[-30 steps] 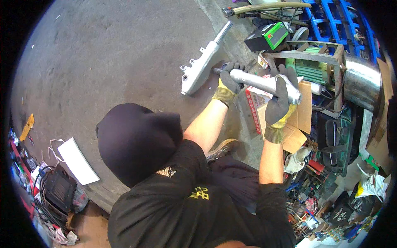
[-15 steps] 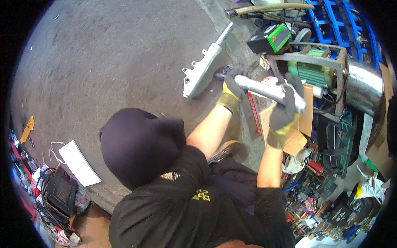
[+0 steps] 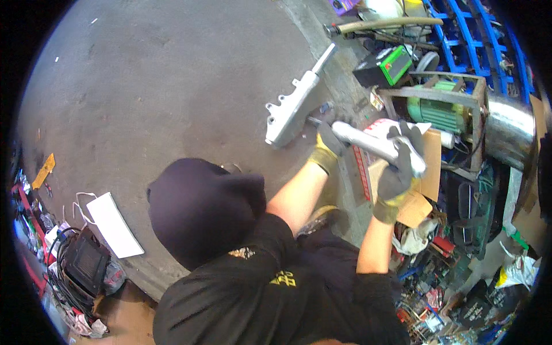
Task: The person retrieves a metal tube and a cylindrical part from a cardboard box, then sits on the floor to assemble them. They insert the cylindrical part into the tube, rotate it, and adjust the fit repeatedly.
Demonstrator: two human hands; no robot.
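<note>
In front of me a silver motorcycle fork leg (image 3: 368, 142) lies across both my hands, its wider end to the right. My left hand (image 3: 329, 142), in a grey-and-yellow work glove, is closed at the narrow left end. A thin dark rod (image 3: 314, 121) sticks out to the left beyond that hand; what it joins is hidden. My right hand (image 3: 397, 178), gloved alike, has its fingers wrapped round the wider end. A second fork leg (image 3: 292, 109), silver with bracket lugs and a slim tube, lies on the floor to the left of my hands.
Under the held part stands an opened cardboard box (image 3: 430, 167). Behind it are a black-and-green battery (image 3: 384, 66), a green motor (image 3: 437, 115) in a metal frame and blue crates (image 3: 460, 34). A white panel (image 3: 115, 225) and a black cabled box (image 3: 85, 261) lie at left.
The whole view has shifted slightly, so the floor parts and my hands sit a little lower and further right. Both hands keep their hold on the fork leg.
</note>
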